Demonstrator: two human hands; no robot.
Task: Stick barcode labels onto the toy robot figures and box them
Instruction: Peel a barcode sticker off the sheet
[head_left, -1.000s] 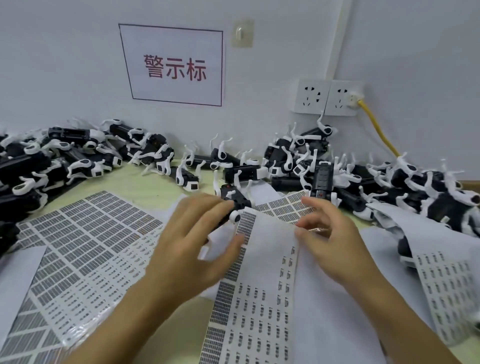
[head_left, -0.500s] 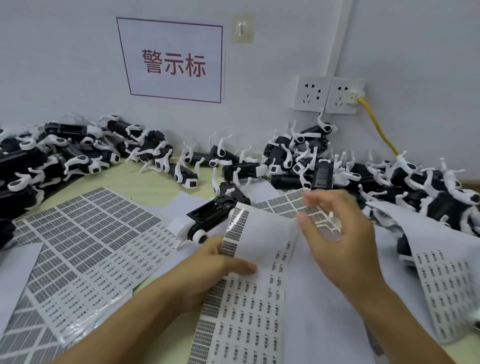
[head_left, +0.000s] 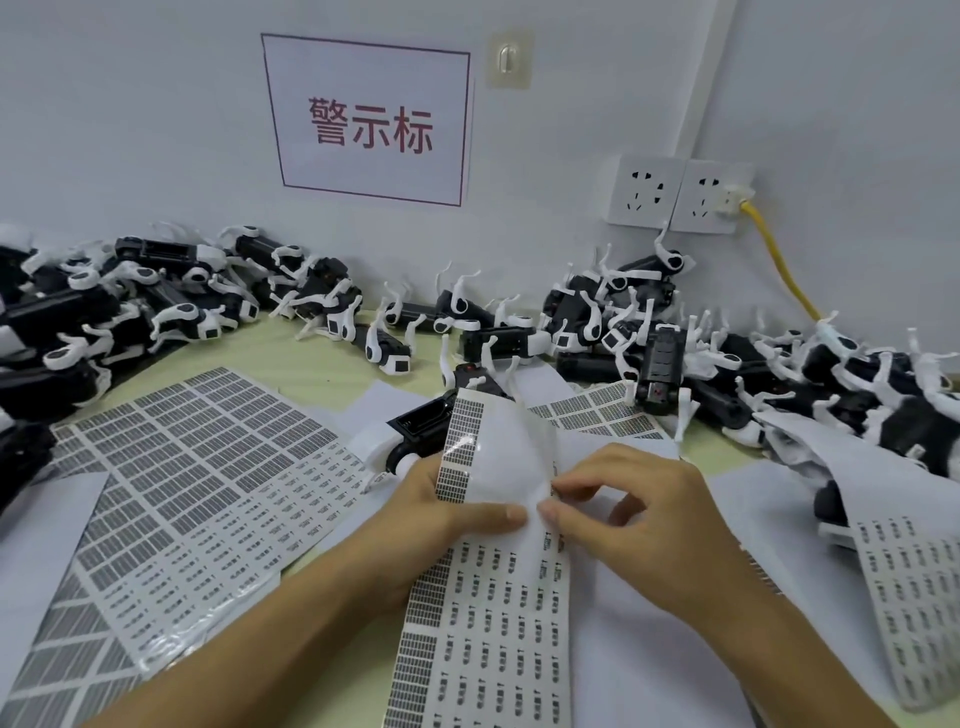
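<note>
White label sheet (head_left: 498, 467) is pinned under the left hand (head_left: 441, 525); right hand (head_left: 639, 525) pinches a label at its edge. Toy robot (head_left: 410, 431) lies just beyond the left hand, awaiting the peeled label.

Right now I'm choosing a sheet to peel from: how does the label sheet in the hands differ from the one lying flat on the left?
The held label sheet is bent upward, gripped by the left hand and right hand; the left sheet lies flat, untouched. The held label sheet has a bare patch; the left sheet looks nearly full. Both carry barcode rows.

The label sheet (head_left: 488, 613) hides most of a toy robot (head_left: 410, 431); label print is unreadable.
</note>
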